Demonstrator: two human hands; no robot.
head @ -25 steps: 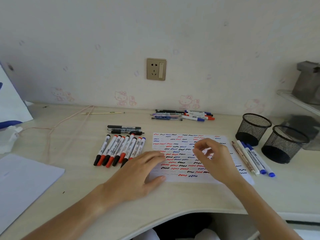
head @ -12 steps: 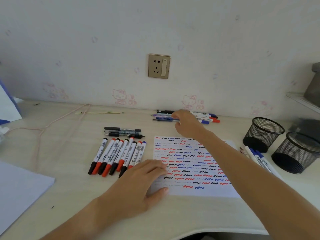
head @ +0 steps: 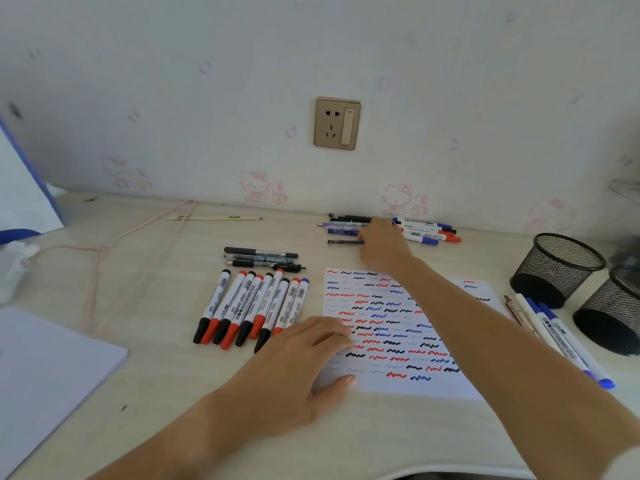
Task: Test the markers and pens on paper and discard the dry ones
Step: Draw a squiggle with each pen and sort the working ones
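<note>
The left hand (head: 294,368) lies flat, fingers straight, pressing the white squiggle-covered paper sheet (head: 398,337) on the pale wooden tabletop (head: 156,341). At twelve o'clock, the right hand (head: 382,247) reaches a dark slim pen (head: 341,242); its grip cannot be told.

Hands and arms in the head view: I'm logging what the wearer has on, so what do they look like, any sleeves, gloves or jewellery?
Both hands, the left hand and the right hand, are bare: no gloves, rings, watch or bracelets show. Both forearms are bare too, with no sleeve in view as far as the frame's bottom edge. No markings or ink stains can be made out on them.
</note>
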